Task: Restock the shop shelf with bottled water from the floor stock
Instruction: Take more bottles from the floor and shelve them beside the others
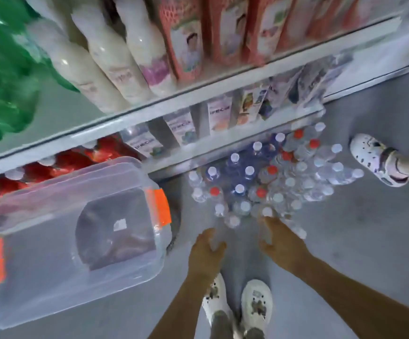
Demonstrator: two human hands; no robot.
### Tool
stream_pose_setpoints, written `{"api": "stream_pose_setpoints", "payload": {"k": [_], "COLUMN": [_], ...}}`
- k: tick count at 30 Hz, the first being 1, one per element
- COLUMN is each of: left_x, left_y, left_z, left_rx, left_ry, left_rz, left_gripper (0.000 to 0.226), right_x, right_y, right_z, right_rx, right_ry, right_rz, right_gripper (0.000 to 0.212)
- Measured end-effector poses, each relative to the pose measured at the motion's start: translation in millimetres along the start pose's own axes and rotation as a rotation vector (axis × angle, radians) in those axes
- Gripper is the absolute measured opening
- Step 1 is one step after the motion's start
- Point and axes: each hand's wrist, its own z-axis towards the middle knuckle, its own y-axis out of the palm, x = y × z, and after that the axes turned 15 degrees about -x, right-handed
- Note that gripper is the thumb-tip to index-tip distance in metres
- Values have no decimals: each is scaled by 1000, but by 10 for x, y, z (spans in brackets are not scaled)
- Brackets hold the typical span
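Observation:
A cluster of clear water bottles (272, 182) stands on the grey floor below the shelves, most with white caps, some with red caps, and a few with blue bodies. My left hand (207, 250) hangs just in front of the nearest bottles, thumb spread from the fingers. My right hand (280, 243) reaches down beside it, and its fingertips are at a white-capped bottle (267, 212) on the near edge of the cluster. Neither hand plainly grips a bottle. The picture is blurred. The lowest shelf (213, 145) carries small cartons above the bottles.
A large clear plastic box (64, 241) with orange latches sits on the floor at the left. Upper shelves hold white bottles (105, 62), red cartons (186, 37) and green packs (0, 81). My white shoes (254, 307) are below my hands. Another person's shoe (374, 160) is at the right.

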Motion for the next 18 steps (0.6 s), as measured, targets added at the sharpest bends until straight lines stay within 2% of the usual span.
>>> {"api": "stream_pose_setpoints", "payload": {"k": [4,9,13,18], "left_x": [-584,-1041,-1195,-1240], "left_y": [194,358,444,472], "left_z": [1223,2266,2662,2719], "left_rx": [94,141,208,246], "left_ry": [-11,124,249,311], "left_rz": [-12,88,26,-61], "left_gripper": [54,58,51,48], "right_x": [440,711,864,907], "right_y": [663,1218,1478,1573], "right_z": [1101,1960,2255,2270], "right_rx": [-58,34,198,328], "right_ry": [16,-26,-130,-137], "right_rz": [51,138,219,252], "right_gripper": [64,61,51,47]}}
